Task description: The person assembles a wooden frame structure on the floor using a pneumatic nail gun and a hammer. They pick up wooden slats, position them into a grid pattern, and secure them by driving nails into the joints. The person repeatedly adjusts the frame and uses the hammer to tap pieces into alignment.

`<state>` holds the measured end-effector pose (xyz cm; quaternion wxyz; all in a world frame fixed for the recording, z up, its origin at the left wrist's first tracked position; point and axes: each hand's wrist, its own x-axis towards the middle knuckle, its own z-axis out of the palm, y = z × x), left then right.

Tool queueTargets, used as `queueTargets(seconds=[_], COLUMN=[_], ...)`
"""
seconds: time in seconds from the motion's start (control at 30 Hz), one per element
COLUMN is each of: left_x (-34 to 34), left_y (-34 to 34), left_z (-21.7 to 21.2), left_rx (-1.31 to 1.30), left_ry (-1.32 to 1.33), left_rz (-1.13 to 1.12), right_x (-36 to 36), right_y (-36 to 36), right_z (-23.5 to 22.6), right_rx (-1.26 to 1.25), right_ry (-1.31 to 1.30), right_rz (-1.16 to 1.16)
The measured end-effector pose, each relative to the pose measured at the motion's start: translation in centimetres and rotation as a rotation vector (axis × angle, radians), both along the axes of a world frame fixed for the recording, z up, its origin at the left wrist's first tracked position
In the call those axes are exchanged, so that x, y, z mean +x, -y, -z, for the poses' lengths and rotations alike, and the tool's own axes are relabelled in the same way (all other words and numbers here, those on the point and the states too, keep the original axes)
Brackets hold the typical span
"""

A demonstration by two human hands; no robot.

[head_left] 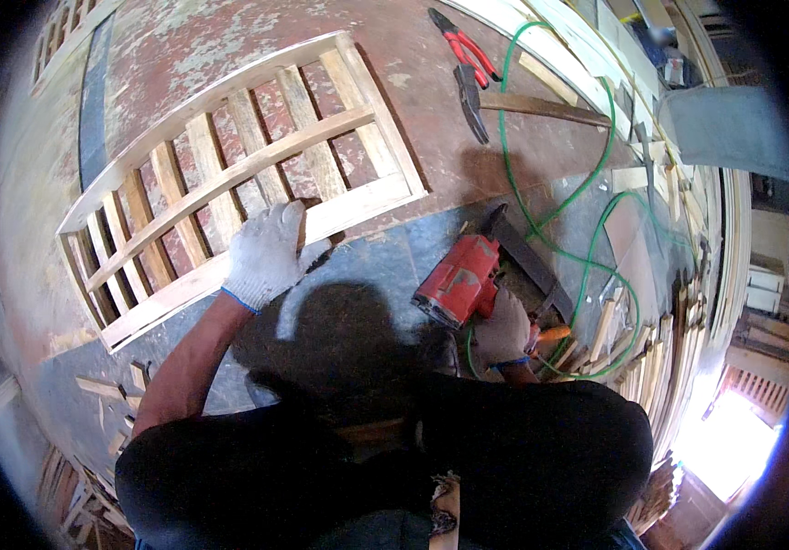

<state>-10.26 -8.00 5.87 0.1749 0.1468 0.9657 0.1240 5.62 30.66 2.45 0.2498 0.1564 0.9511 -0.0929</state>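
A slatted wooden frame (194, 197) of pale wood lies on the work surface, left of centre. My left hand (266, 255), in a white knit glove, grips its near rail. The fingers reach over the rail, and the thumb is on the near side. At the right, my gloved right hand (502, 332) is closed round a nail gun (457, 282), red and scuffed, with a dark magazine (536, 266). The gun is apart from the frame. Part of its handle is hidden by my hand.
A green air hose (587, 261) loops across the right side. Beyond it lie red-handled pliers (468, 53) and a hammer (532, 107) with a wooden handle. Wood strips (669, 367) are stacked at the right, and offcuts (101, 387) lie at the lower left.
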Motion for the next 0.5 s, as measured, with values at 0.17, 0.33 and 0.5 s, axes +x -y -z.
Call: queueTargets(seconds=[0.17,0.33,0.5], left_x=[1.9,4.9,5.2], left_y=[1.3,1.8,1.6], left_z=[0.0,0.1,-0.1], left_rx=[-0.017,-0.003,-0.018], left_ry=[-0.038,-0.019,-0.046], left_rz=[0.113,0.142,0.149], right_x=[-2.0,-4.8,-8.4], right_y=[-0.3,-5.6,-6.7], right_z=[-4.9,-9.5,-11.6], right_rx=[-0.390,-0.190,-1.393], right_ry=[-0.033,-0.282,0.247], right_rz=[0.140,-0.360,0.534])
